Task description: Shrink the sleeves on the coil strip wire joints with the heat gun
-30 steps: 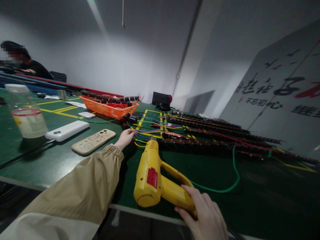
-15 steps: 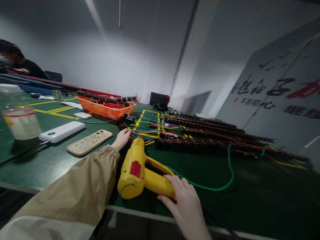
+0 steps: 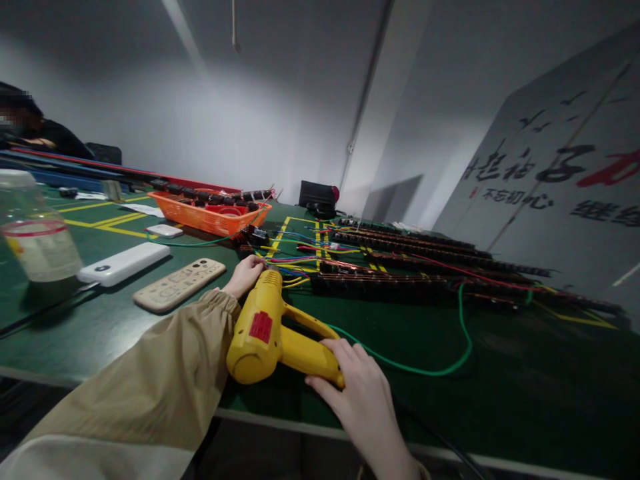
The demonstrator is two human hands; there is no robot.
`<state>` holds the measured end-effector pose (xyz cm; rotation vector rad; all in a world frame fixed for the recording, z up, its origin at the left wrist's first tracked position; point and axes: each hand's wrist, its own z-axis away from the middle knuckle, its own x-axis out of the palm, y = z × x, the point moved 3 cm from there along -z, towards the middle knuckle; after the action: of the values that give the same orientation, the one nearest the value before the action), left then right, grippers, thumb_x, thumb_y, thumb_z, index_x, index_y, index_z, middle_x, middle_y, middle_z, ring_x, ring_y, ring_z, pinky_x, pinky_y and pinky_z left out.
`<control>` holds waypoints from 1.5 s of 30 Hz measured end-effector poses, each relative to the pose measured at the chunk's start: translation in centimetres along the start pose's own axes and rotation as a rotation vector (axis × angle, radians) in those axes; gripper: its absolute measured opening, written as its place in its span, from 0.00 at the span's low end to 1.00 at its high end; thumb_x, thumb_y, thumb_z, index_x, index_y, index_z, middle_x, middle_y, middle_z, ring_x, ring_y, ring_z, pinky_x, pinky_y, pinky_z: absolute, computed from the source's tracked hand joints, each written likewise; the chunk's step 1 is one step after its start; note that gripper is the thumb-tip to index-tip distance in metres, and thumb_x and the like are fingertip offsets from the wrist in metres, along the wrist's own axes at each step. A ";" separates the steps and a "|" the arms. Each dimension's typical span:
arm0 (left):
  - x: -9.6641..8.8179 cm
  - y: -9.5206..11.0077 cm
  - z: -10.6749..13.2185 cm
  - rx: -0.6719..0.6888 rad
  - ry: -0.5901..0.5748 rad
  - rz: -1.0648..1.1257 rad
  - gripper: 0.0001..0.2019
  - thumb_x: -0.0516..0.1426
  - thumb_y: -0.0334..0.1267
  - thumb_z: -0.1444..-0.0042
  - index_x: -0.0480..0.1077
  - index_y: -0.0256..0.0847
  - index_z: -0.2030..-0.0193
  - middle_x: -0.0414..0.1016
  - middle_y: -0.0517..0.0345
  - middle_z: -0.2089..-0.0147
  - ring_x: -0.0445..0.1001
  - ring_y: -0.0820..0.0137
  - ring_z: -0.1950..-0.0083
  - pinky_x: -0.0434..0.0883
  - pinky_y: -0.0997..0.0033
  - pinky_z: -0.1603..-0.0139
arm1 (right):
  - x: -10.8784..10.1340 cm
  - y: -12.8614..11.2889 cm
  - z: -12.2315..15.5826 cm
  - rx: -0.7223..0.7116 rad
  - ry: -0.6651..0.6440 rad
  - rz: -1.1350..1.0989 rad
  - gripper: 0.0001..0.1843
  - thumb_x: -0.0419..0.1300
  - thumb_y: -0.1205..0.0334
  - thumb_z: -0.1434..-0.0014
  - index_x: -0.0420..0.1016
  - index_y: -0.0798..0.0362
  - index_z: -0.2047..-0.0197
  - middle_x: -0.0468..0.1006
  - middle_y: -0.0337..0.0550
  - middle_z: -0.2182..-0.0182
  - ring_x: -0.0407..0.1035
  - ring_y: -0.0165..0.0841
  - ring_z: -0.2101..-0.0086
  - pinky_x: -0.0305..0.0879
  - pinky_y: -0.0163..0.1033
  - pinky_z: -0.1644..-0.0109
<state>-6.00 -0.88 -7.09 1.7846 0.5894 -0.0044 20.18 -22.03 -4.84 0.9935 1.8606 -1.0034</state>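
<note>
My right hand (image 3: 361,387) is wrapped round the handle of a yellow heat gun (image 3: 256,327), whose nozzle points away from me. Beyond the nozzle, my left hand (image 3: 245,275) pinches at the ends of several coloured wires (image 3: 295,273); the fingertips are small and partly hidden. These wires lead right into a long black-wrapped wiring bundle (image 3: 380,285) lying on the green table (image 3: 310,333). More such bundles (image 3: 425,245) lie behind it. A green wire (image 3: 430,375) loops across the tabletop to the right of the heat gun.
An orange basket (image 3: 200,219) holding dark coiled parts stands at the back. Left of my sleeve lie a phone in a beige case (image 3: 179,285), a white power bank (image 3: 125,264) and a plastic bottle (image 3: 40,247). A person (image 3: 45,133) sits at the far left.
The heat gun and my right hand have shifted slightly left and away from me, bringing the nozzle closer to my left hand. My left hand stays at the wire ends.
</note>
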 end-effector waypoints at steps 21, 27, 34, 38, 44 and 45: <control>0.6 -1.1 0.0 0.058 -0.055 0.067 0.08 0.52 0.34 0.56 0.69 0.39 0.68 0.76 0.56 0.70 0.73 0.69 0.70 0.69 0.72 0.68 | -1.5 4.6 4.3 0.055 0.179 0.117 0.21 0.65 0.52 0.51 0.70 0.43 0.52 0.75 0.37 0.63 0.70 0.35 0.65 0.66 0.39 0.64; 0.5 -1.1 -0.1 0.067 -0.038 0.048 0.08 0.52 0.34 0.57 0.70 0.39 0.70 0.77 0.56 0.71 0.74 0.67 0.65 0.69 0.71 0.63 | -1.8 4.8 5.1 0.022 0.210 0.148 0.22 0.64 0.52 0.51 0.69 0.43 0.52 0.75 0.37 0.65 0.70 0.35 0.67 0.65 0.38 0.66; 0.5 -1.2 -0.1 0.083 -0.049 -0.016 0.10 0.51 0.34 0.57 0.71 0.39 0.69 0.77 0.55 0.70 0.74 0.66 0.66 0.69 0.71 0.65 | -1.4 5.1 5.1 -0.013 0.197 0.177 0.22 0.63 0.50 0.48 0.68 0.43 0.50 0.75 0.39 0.63 0.70 0.36 0.66 0.63 0.38 0.65; 0.4 -0.8 0.1 0.076 -0.047 -0.072 0.11 0.50 0.32 0.57 0.72 0.39 0.68 0.78 0.56 0.69 0.75 0.67 0.65 0.70 0.73 0.66 | -1.1 5.4 5.2 -0.056 0.219 0.213 0.23 0.64 0.49 0.48 0.68 0.44 0.50 0.75 0.40 0.62 0.69 0.37 0.66 0.62 0.39 0.64; 0.3 -0.5 0.4 0.081 -0.062 -0.122 0.13 0.49 0.30 0.57 0.72 0.39 0.67 0.78 0.55 0.68 0.75 0.67 0.65 0.70 0.73 0.66 | -1.1 5.4 5.3 -0.093 0.222 0.220 0.23 0.62 0.48 0.46 0.66 0.45 0.48 0.75 0.40 0.59 0.68 0.37 0.64 0.61 0.39 0.63; 0.3 -0.5 0.4 0.087 -0.063 -0.127 0.13 0.49 0.30 0.57 0.72 0.38 0.67 0.78 0.54 0.68 0.75 0.67 0.64 0.70 0.73 0.65 | -1.1 5.4 5.3 -0.098 0.223 0.224 0.23 0.62 0.48 0.46 0.66 0.45 0.48 0.75 0.40 0.59 0.68 0.37 0.64 0.61 0.39 0.63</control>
<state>-5.80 -1.02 -7.71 1.8216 0.6648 -0.1755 26.76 -24.95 -7.40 1.2635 1.9048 -0.6850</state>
